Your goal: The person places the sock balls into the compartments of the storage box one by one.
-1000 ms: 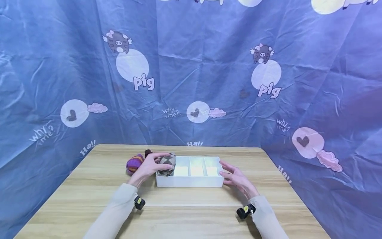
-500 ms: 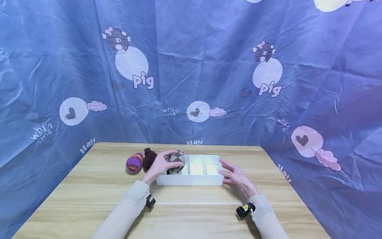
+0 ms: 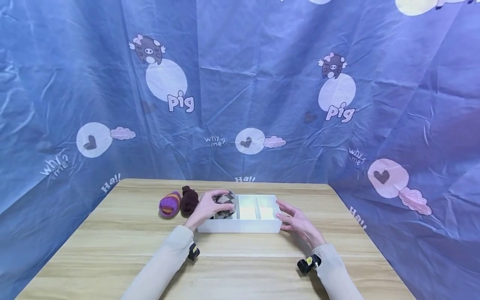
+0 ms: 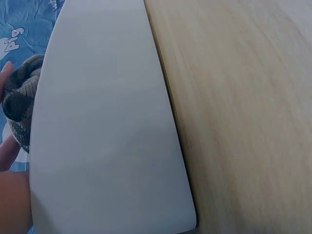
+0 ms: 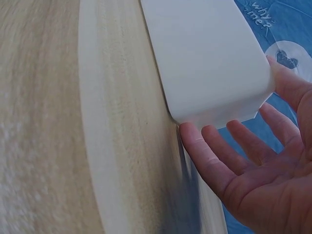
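Since a moment ago, my left hand [image 3: 205, 208] has carried the checked sock roll [image 3: 225, 203] rightward along the white tray [image 3: 240, 226], which sits near the worktop's [image 3: 112, 246] far edge, to over its left compartments. My fingers [image 3: 219, 194] curl over the roll's top, thumb at its near side. My right hand [image 3: 296, 221] rests against the tray's right end, fingers [image 5: 214, 161] straight and spread. Purple striped roll [image 3: 169, 204] and dark brown roll [image 3: 188, 200] lie left of the tray.
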`<state>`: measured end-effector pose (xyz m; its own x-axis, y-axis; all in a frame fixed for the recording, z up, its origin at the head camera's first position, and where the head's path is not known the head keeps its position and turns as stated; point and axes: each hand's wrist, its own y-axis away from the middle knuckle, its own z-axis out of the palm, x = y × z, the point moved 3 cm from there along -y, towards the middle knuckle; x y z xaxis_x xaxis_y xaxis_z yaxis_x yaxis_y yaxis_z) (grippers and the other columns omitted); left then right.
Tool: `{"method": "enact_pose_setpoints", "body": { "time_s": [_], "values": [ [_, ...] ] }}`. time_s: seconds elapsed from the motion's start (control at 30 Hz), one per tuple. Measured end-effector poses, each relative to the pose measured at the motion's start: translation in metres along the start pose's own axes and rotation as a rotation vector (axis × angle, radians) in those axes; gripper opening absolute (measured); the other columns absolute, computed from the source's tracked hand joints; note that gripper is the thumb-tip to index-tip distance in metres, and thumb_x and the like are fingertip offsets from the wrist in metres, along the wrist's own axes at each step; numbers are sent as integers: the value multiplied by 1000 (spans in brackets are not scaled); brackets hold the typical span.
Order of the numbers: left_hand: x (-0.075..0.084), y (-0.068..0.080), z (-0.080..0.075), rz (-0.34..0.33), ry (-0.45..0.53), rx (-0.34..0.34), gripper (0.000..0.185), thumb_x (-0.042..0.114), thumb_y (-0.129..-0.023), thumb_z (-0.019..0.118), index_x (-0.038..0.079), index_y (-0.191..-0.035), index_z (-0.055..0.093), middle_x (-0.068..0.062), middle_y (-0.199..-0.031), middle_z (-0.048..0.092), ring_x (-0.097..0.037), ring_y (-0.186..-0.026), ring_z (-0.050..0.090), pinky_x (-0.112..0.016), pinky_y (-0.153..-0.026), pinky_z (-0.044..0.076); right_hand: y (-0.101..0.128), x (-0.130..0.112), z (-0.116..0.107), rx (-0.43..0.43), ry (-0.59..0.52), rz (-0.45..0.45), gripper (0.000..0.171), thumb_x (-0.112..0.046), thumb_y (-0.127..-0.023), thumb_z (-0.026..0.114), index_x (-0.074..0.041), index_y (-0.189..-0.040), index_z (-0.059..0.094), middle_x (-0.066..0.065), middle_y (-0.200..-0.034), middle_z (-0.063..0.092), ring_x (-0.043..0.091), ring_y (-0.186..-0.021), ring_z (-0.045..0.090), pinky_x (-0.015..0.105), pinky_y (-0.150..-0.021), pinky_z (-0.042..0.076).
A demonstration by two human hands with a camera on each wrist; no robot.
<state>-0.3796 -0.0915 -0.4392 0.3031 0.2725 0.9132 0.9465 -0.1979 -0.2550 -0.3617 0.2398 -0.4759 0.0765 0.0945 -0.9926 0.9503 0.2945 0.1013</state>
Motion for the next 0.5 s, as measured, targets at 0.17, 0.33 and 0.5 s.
{"method": "enact_pose_setpoints", "body": {
  "time_s": [0.17,0.33,0.5],
  "values": [
    [-2,0,2,19,-17,-26,54,29,-71,88,19,-121,70,-4,-131,64,-24,-124,55,-44,-106,42,1,1,0,-5,3,0,71,-12,-95,63,-12,-155,26,25,-160,18,18,-107,63,37,-90,56],
    [0,2,3,32,-53,-64,55,31,-72,87,20,-123,68,-5,-132,64,-27,-129,51,-51,-112,35,2,2,2,-5,16,-6,70,-13,-96,62,-11,-155,25,26,-159,19,17,-105,64,37,-90,56],
    [2,5,3,41,-92,-92,55,33,-75,85,16,-124,68,-5,-132,64,-23,-124,55,-46,-109,40,1,2,2,1,17,-11,71,-14,-95,63,-11,-155,26,26,-159,20,16,-103,64,36,-88,56]
  ]
}}
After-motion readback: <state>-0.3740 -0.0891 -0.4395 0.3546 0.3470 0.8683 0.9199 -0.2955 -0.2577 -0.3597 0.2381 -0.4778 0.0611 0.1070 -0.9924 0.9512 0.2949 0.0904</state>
